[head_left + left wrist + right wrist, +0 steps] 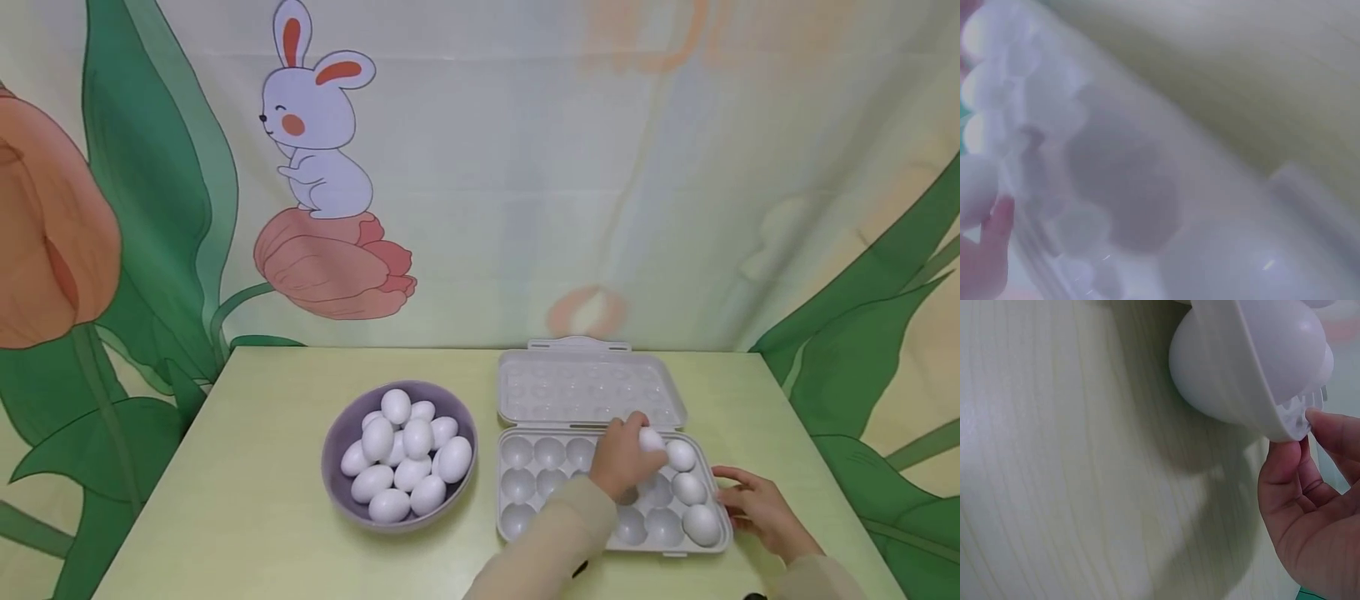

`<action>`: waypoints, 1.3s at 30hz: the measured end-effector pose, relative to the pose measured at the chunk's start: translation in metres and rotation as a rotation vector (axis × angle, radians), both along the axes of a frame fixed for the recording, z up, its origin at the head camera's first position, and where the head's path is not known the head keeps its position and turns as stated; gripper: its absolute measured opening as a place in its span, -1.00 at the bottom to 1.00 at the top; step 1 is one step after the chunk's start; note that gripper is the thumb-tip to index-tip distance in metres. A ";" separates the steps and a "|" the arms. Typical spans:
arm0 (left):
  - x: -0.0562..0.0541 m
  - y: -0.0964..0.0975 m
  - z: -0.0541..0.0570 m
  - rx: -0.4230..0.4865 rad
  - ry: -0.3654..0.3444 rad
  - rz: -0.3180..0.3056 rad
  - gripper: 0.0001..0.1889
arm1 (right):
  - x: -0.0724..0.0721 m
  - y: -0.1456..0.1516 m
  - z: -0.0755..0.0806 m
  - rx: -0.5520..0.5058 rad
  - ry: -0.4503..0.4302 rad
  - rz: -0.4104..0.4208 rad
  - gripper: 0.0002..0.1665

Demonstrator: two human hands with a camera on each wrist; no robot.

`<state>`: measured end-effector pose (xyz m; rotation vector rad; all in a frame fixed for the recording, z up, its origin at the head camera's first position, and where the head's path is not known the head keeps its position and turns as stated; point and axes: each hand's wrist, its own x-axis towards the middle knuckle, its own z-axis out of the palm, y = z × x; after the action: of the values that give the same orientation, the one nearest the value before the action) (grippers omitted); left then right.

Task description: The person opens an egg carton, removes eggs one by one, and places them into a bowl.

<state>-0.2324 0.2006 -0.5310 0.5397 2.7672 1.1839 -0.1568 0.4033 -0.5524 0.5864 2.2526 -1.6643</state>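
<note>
My left hand (624, 460) holds a white egg (651, 440) over the back row of a grey egg tray (617, 547), toward its right end. In the left wrist view the same egg (976, 190) shows at the left edge, a finger (999, 222) against it. Three white eggs fill the rightmost column, one of them the front egg (702, 525). At the tray's right side, my right hand (761, 507) pinches the rim between thumb and fingers, as the right wrist view shows. My left hand and forearm hide some of the cups.
Left of the tray stands a purple bowl (333, 500) heaped with white eggs. The tray's hinged lid (592, 387) lies folded back behind it. Both rest on a pale wooden table (225, 500). A printed curtain (480, 167) hangs along the back edge.
</note>
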 end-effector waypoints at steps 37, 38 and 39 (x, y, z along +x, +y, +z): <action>-0.056 -0.237 0.140 -0.232 -0.490 -0.398 -0.68 | -0.001 -0.004 0.000 0.011 -0.048 0.010 -0.33; -0.056 -0.246 0.140 -0.253 -0.507 -0.384 -0.67 | -0.001 -0.004 0.000 0.011 -0.049 0.013 -0.33; -0.055 -0.254 0.140 -0.270 -0.522 -0.375 -0.66 | -0.001 -0.004 0.001 0.010 -0.049 0.014 -0.33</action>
<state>-0.2874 -0.0538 -0.3908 0.5854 2.2063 0.7232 -0.1578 0.3992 -0.5518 0.6051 2.2270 -1.6151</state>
